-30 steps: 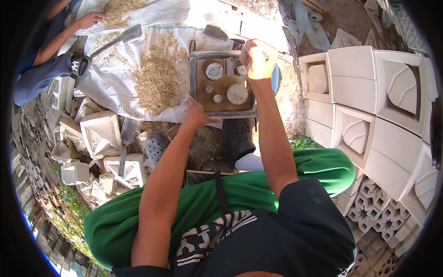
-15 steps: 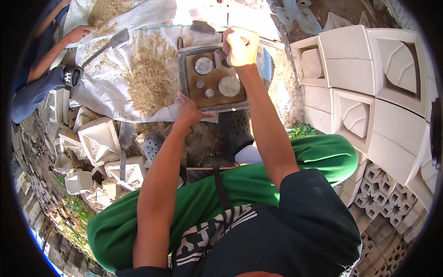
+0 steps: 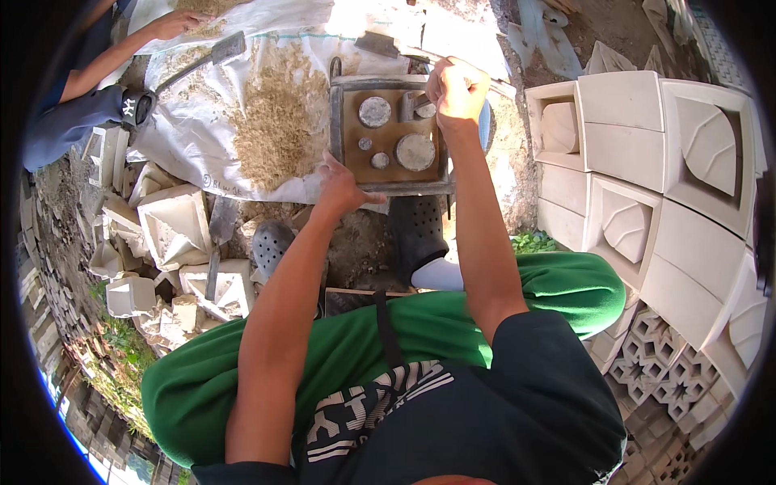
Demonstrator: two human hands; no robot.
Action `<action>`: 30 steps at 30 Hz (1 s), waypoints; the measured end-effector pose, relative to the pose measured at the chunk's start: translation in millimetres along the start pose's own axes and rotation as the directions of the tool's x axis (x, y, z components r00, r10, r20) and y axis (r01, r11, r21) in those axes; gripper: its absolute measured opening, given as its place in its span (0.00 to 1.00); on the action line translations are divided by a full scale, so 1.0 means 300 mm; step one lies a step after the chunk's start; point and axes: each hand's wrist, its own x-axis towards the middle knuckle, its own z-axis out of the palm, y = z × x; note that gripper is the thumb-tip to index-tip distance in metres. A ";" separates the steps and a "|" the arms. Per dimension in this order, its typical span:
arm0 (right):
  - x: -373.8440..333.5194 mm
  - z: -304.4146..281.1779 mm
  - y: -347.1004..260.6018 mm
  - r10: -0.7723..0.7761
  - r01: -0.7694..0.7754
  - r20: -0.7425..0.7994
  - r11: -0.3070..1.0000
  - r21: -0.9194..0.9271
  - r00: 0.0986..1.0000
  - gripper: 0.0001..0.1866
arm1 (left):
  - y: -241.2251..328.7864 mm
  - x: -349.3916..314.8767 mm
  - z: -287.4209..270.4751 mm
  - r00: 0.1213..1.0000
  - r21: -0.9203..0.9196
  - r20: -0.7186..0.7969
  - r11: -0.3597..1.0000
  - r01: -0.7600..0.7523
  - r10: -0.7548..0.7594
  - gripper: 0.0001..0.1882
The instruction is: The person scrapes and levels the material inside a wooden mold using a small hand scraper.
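Note:
A square dark-rimmed mould frame lies in front of me, filled with a flat brown surface. Set into that surface are several round grey discs, the largest at the right and another at the upper left. My left hand grips the frame's near left corner, its thumb stretched along the near edge. Closed in a fist over the far right side is my right hand, round the handle of a hammer-like tool. The tool's block-shaped grey head rests on or just above the surface between discs; contact is unclear.
Sand lies heaped on white sheeting, with a trowel at its far left. Another person's hand reaches in there. Broken pale blocks pile up at left. Pale moulded blocks stand stacked at right.
The whole view has shifted, so the mould sits further right. Relative to it, my right hand and the tool have moved slightly right and nearer. My left hand stays at the corner.

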 end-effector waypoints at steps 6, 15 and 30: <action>-0.007 -0.001 -0.037 0.005 -0.012 0.042 0.989 0.150 0.999 0.18 | -0.017 -0.002 0.005 0.998 -0.032 0.004 0.997 0.067 -0.067 0.82; 0.012 0.039 -0.019 0.073 -0.075 0.061 0.997 0.030 0.995 0.19 | -0.020 0.006 0.015 0.997 -0.087 0.024 0.993 0.080 -0.078 0.83; 0.027 0.032 0.014 0.034 -0.034 0.106 0.999 0.000 0.994 0.19 | -0.032 0.022 0.028 0.998 -0.060 -0.002 0.997 0.055 -0.055 0.84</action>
